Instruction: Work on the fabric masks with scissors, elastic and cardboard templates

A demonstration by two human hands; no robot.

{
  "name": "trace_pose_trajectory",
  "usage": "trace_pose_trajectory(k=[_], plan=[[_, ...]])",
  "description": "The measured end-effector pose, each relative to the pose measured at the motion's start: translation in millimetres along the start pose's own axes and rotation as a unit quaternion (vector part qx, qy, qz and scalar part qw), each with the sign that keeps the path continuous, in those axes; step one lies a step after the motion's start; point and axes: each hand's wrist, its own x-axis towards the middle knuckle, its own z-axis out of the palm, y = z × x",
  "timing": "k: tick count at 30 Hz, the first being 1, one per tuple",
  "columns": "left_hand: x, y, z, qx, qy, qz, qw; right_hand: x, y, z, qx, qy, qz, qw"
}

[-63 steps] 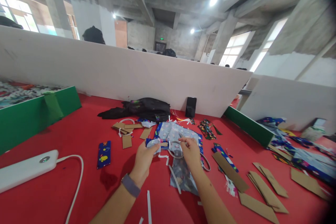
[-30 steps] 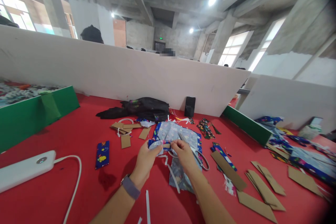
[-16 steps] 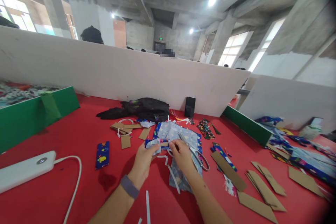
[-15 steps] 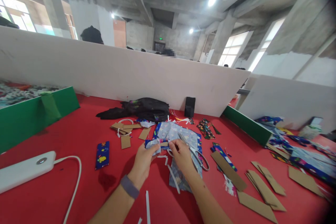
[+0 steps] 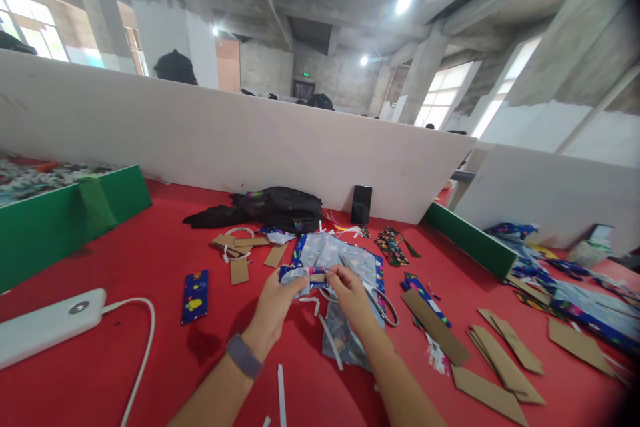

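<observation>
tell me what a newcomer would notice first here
Probably the bright red table, which fills most of the lower view. At its middle, the left hand and right hand pinch a small blue cloth. A white power bank lies at the left, and a black phone stands upright by the white partition at the back.

- Cool, fairly bright light comes from ceiling lamps (image 5: 403, 3), each ringed with hazy glare.
- Daylight burns out the windows (image 5: 443, 93) on both sides.
- Soft shadows lie on the red desk (image 5: 165, 240).
- Black vignetting eats the right edge, where lines stretch.
- The small fabric piece (image 5: 295, 273) seems slightly soft, its detail too fine to tell.
</observation>
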Motion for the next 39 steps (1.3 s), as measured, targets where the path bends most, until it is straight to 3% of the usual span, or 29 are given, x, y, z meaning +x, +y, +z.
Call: trace_pose_trajectory(k=[6, 15, 23, 39], plan=[[-6, 6, 4.3, -0.035, -0.012, -0.027, 0.999, -1, 1, 1, 0.019, 0.019, -0.011, 1.0], [-14, 13, 7.1, -0.1, -0.076, -0.083, 0.989, -4, 0, 3, -0.015, 0.057, -0.041, 0.997], [-17, 14, 12.5, -0.023, -0.023, -0.001, 0.999, -3, 1, 3, -0.023, 0.078, -0.046, 0.996], [-13, 13, 3.0, 0.114, -0.082, 0.101, 0.985, -5, -13, 3, 0.075, 0.035, 0.031, 0.996]])
